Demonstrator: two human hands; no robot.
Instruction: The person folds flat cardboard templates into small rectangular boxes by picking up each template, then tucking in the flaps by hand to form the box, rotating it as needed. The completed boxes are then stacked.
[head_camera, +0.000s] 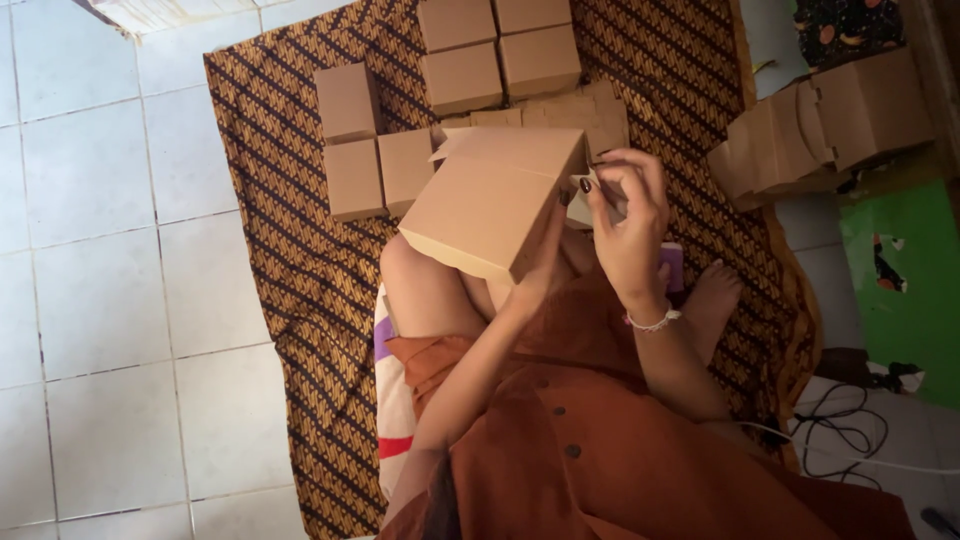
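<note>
Brown cardboard box (490, 205) held above the lap, left hand (535, 285) gripping its underside (mostly hidden), right hand (628, 215) pinching its end flap, finished boxes (365, 140) on patterned cloth (270, 200).

— What's spread out under me here?

— A brown-and-black patterned cloth (300, 290), laid over the white tiled floor (100, 300).

— And on the cloth ahead of me?

— Finished cardboard boxes: a cluster of three small ones (365, 150) to the left, two touching side by side with one just behind them, and four more (497, 50) packed in a square near the top edge.

— Over to my right?

— A pile of flat cardboard blanks (830, 125) leaning by the cloth's edge, a green mat (905, 290) below it, and black and white cables (850, 430) tangled on the tiles.
</note>
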